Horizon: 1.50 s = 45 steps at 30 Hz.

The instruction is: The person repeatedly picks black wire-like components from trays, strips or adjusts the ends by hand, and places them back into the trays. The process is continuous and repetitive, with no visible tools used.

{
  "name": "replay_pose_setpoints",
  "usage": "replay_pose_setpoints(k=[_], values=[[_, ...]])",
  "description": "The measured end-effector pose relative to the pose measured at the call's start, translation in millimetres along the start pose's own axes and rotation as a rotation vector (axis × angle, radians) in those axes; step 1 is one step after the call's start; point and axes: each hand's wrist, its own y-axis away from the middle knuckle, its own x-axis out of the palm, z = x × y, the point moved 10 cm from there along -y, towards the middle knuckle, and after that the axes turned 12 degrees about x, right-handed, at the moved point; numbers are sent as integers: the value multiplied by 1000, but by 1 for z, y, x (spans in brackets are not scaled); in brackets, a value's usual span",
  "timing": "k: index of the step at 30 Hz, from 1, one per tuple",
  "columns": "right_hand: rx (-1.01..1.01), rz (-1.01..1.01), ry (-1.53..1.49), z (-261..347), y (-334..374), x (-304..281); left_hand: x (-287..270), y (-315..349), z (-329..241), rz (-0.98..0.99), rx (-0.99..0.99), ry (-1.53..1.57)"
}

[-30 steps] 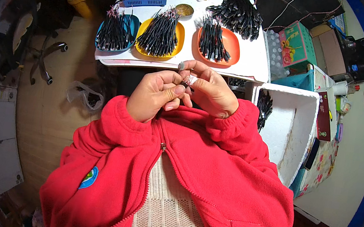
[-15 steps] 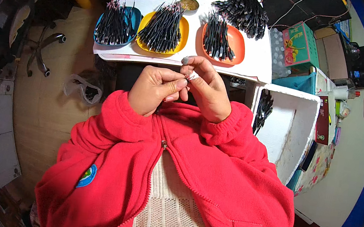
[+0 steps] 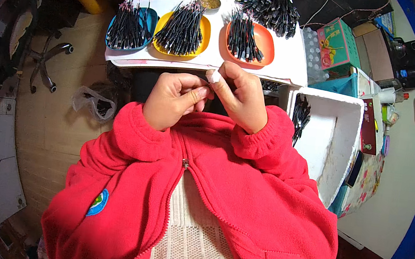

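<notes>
Wire [image 3: 209,85] mostly hidden, direction and axis unclear | left fingers [image 3: 199,93] pinching it | right fingers [image 3: 224,91]: hold indiscernible

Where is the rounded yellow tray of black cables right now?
In the head view, the rounded yellow tray sits left of centre on the white table, between the blue tray and orange tray, beyond the left hand.

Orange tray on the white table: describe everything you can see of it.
The orange tray is a shallow, rounded square with a raised rim, apparently smooth plastic. It sits upright near the front edge of the white table, to the right of the yellow tray and apart from it. Black cables lie bunched in its left part, their far ends jutting past the far rim; its right side is bare. Neither hand touches it; the right hand is nearer.
</notes>
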Motion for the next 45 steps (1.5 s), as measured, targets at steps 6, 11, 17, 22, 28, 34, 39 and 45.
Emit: replay_pose_setpoints(k=[6,11,17,22,28,34,39,45], values=[[-51,-4,-22,-7,-1,4,-4,0,-3,-23,41,-45],[-34,23,-214,-20,-4,10,-1,-6,6,26,-19,10],[203,-144,-782,-62,-24,-39,-14,-7,7,-68,-61,134],[-12,115,-229,-29,-8,-24,-5,-3,6,55,-133,165],[-479,78,193,42,20,-21,8,1,-6,165,-154,143],[-582,32,262,56,38,-19,18,7,-15,236,-134,121],[-182,115,-79,13,28,-15,36,12,-80,234,685,-877],[256,276,-447,-33,26,2,38,11,-69,218,678,-953]])
